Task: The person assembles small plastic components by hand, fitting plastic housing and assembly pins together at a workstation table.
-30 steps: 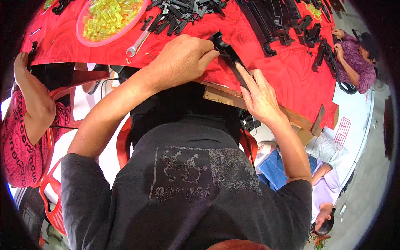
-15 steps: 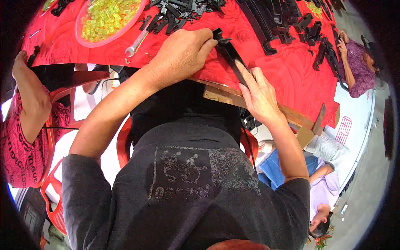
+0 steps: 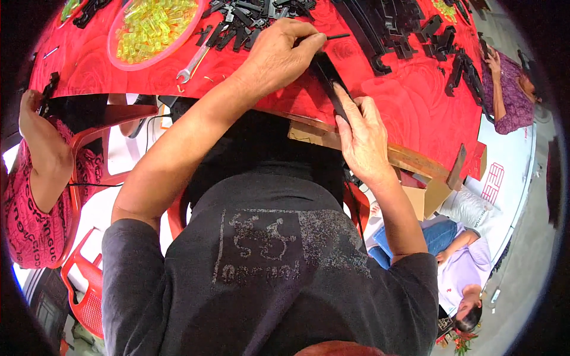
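Note:
My right hand (image 3: 367, 135) grips a long black plastic strip (image 3: 328, 76) at the table's near edge, with fingers along its side. The strip slants from my right hand up to the left. At its far end my left hand (image 3: 288, 52) is closed in a pinch. A thin black piece (image 3: 339, 36) sticks out to the right from those fingertips; the rest of it is hidden by the hand. Just beyond my left hand lies a heap of small black plastic parts (image 3: 242, 24).
A pink-rimmed bowl (image 3: 142, 66) of yellow-green clear pieces and a wrench (image 3: 189, 70) lie left on the red-covered table (image 3: 415, 113). Long black parts (image 3: 362, 35) lie to the right. Other people sit nearby: a pink-clothed person (image 3: 38, 196) left, a purple-sleeved one (image 3: 512, 98) right.
My left hand has moved slightly away and to the right, and the thin black piece now points right from its fingers. My right hand stays on the strip, nearly in place.

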A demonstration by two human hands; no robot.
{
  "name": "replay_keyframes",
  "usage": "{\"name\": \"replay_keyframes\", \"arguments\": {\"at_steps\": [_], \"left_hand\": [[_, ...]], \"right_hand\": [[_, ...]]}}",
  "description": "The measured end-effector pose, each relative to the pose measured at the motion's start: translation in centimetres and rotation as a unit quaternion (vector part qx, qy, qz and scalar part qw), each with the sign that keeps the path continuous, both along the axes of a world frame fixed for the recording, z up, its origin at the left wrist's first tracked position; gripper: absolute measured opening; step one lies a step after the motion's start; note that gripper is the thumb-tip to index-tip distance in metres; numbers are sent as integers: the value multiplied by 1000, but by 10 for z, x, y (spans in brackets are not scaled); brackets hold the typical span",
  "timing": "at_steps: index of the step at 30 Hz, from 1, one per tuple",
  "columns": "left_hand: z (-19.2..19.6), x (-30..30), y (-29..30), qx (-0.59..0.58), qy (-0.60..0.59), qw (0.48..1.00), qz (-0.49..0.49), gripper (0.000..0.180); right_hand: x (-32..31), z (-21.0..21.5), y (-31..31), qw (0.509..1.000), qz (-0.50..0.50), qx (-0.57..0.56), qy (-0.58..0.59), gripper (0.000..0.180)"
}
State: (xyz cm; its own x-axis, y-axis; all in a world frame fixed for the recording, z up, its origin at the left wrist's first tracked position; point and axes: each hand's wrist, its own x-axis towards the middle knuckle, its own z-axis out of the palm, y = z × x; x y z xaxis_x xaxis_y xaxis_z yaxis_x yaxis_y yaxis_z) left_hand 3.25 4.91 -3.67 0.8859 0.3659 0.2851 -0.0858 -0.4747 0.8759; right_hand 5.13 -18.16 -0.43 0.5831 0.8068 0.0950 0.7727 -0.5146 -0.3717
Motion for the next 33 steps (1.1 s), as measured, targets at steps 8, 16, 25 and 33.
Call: {"name": "replay_keyframes", "arguments": {"at_steps": [8, 16, 25, 33], "left_hand": [[-4, 19, 1, -94, 9, 992, -82, 31], [-6, 22, 0, -94, -55, 988, -108, 27], [-20, -2, 10, 242, -78, 961, 113, 18], [5, -18, -19, 206, -83, 974, 43, 32]], "right_hand": [[-9, 2, 0, 963, -94, 167, 192, 56], [2, 2, -11, 727, -160, 230, 627, 27], [-7, -2, -5, 792, -206, 268, 508, 26], [-12, -9, 1, 774, -257, 306, 491, 23]]}}
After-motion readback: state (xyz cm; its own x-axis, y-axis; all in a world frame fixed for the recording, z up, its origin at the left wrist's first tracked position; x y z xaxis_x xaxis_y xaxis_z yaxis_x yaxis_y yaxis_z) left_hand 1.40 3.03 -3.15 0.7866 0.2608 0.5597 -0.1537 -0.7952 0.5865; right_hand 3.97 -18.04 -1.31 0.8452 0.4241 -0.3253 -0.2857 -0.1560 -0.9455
